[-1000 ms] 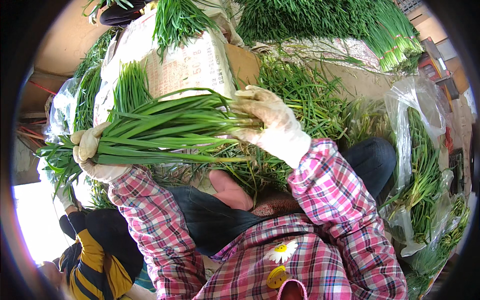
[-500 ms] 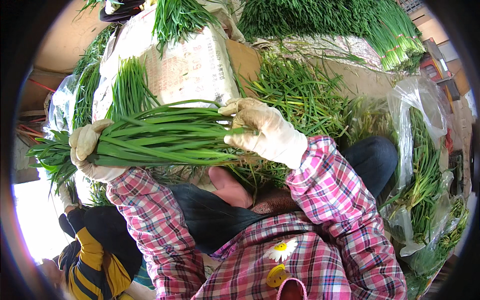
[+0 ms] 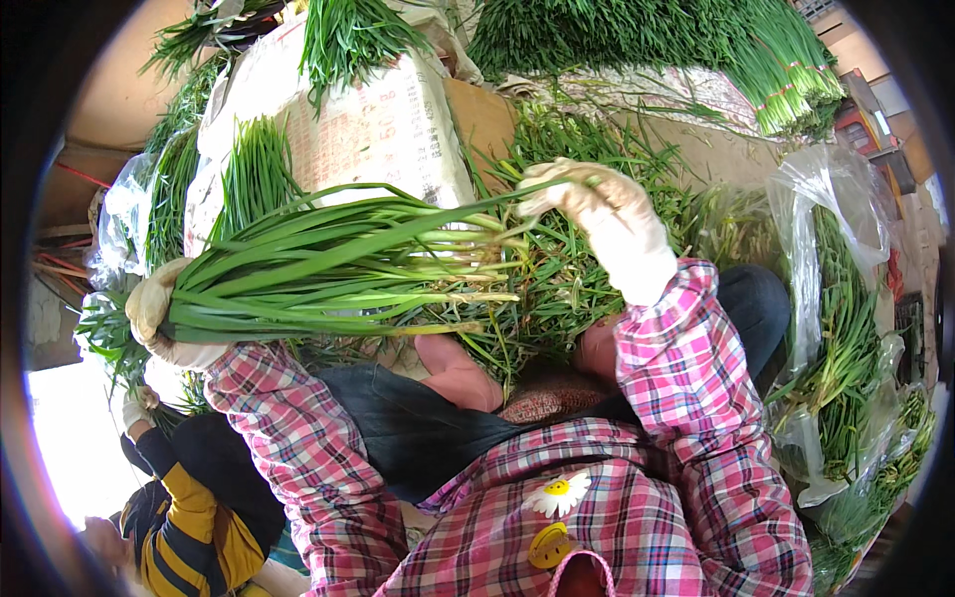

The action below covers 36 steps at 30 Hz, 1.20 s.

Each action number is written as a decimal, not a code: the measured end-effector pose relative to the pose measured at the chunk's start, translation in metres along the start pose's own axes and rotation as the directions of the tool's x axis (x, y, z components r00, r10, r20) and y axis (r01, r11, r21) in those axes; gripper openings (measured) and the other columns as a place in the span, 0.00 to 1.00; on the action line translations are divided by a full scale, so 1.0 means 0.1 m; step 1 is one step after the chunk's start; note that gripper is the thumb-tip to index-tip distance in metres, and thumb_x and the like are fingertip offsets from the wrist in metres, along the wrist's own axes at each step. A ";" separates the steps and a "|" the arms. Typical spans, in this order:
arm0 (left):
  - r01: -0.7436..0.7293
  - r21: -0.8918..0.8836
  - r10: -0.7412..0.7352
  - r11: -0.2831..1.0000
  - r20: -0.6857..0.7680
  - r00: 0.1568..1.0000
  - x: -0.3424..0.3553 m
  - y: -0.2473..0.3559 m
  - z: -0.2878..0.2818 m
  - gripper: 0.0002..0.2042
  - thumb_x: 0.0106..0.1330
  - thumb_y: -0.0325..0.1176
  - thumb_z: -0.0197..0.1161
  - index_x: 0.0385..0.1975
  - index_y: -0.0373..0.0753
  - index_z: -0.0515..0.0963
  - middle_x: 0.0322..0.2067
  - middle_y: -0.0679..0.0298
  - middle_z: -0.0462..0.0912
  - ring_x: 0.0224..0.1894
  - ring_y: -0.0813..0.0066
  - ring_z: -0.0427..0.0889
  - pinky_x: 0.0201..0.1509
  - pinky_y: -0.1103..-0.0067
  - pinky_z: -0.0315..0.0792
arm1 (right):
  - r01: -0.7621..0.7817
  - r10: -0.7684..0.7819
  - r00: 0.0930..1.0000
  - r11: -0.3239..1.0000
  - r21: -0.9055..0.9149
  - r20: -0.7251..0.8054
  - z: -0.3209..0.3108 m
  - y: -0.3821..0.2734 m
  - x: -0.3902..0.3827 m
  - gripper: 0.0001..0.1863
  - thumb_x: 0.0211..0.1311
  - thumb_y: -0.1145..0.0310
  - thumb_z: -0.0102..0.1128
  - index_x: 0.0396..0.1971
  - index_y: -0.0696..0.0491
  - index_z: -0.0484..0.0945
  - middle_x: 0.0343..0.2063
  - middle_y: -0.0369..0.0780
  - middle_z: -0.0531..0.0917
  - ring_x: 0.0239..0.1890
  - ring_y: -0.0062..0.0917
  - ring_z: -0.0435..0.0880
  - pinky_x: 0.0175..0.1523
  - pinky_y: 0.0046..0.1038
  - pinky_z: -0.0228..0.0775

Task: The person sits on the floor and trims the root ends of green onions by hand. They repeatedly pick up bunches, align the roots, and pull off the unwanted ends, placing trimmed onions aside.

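My gloved left hand [image 3: 162, 316] is closed round the leafy end of a loose bunch of flat green leaves [image 3: 288, 274], whose pale stem ends point right. My gloved right hand [image 3: 607, 224] is raised beyond those ends, fingers closed on a long leaf that stretches out of the bunch. A heap of loose, partly yellowed leaves [image 3: 587, 269] lies below my right hand. An upright bundle of greens [image 3: 254, 179] stands behind the bunch, against a white woven sack [image 3: 363, 129].
Tied bundles [image 3: 771, 85] are piled at the back right. Clear plastic bags [image 3: 801, 199] of greens line the right side. A co-worker in a yellow-and-dark top [image 3: 189, 497] sits at lower left. A cardboard box [image 3: 477, 129] and another pile [image 3: 358, 35] are at the back.
My right hand moved from among the stem ends rightward and up, drawing a long leaf with it. My left hand shifted slightly left and down, still holding the bunch.
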<state>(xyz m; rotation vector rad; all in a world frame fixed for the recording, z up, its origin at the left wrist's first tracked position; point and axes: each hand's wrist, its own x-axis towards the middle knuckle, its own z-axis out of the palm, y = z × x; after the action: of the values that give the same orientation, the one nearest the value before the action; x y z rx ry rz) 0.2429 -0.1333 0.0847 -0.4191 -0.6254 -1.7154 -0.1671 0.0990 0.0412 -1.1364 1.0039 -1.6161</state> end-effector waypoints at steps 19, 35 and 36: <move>0.190 -0.080 -0.192 0.978 -0.013 0.981 0.05 -0.80 0.62 0.09 0.55 0.24 0.59 0.19 0.49 0.70 0.15 0.79 0.73 0.20 0.87 0.73 0.50 0.79 0.68 | 0.372 -0.222 0.928 0.494 -0.786 0.300 0.65 0.03 0.20 0.10 0.50 0.67 0.67 0.33 0.53 0.81 0.37 0.38 0.83 0.40 0.33 0.81 0.43 0.31 0.76; -0.168 0.120 0.162 0.979 0.058 0.985 -0.10 -0.18 0.41 0.06 0.54 0.25 0.55 0.22 0.47 0.71 0.23 0.77 0.75 0.29 0.88 0.75 0.48 0.82 0.68 | -0.336 0.563 0.773 -0.028 -0.941 -0.293 -0.47 0.09 -0.26 0.19 0.54 0.64 0.68 0.47 0.47 0.80 0.47 0.42 0.80 0.52 0.35 0.79 0.57 0.31 0.70; -0.091 0.067 0.088 0.994 0.041 0.995 -0.10 -0.19 0.41 0.07 0.55 0.25 0.57 0.21 0.48 0.70 0.22 0.79 0.75 0.27 0.88 0.75 0.45 0.83 0.69 | -0.346 0.425 0.879 0.255 -0.903 -0.216 -0.42 0.09 -0.30 0.19 0.53 0.67 0.68 0.47 0.48 0.80 0.46 0.41 0.81 0.52 0.35 0.78 0.57 0.31 0.70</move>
<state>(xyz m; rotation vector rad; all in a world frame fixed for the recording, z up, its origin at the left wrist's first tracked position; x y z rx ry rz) 0.2244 -0.0975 0.1078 -0.4259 -0.6813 -1.5993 -0.2007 0.1298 0.0152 -1.4484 2.1068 -0.4436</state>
